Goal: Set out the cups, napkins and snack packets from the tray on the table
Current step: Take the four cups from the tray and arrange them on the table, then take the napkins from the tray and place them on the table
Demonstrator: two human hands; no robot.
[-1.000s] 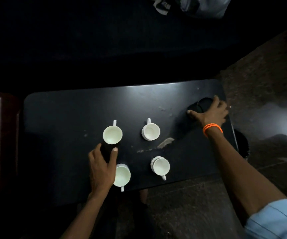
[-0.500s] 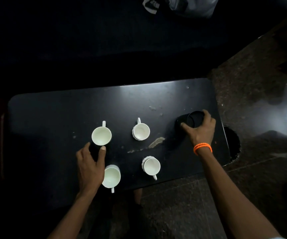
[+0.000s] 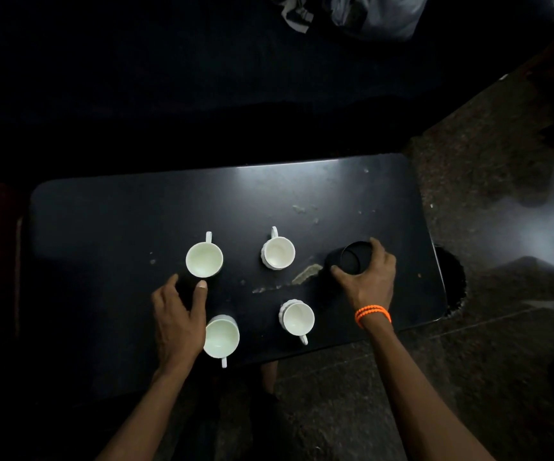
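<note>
Several white cups stand on the dark table (image 3: 102,227): two at the back (image 3: 204,260) (image 3: 278,252) and two near the front edge (image 3: 221,337) (image 3: 298,318). My right hand (image 3: 365,284), with an orange bracelet at the wrist, grips a black round container (image 3: 352,257) to the right of the cups. My left hand (image 3: 176,321) lies between the two left cups. Its thumb and forefinger curve round a dark object (image 3: 186,289) that the dim light barely shows. No tray, napkins or snack packets are visible.
Pale scuffs (image 3: 305,272) mark the tabletop between the cups and the container. Speckled stone floor (image 3: 502,377) runs along the right and the front. A pale bundle of cloth (image 3: 378,11) lies at the far top. The left part of the table is very dark.
My right hand has slid the black container from the far right corner leftward and nearer, towards the cups. My left hand has stayed between the left cups. The view has shifted.
</note>
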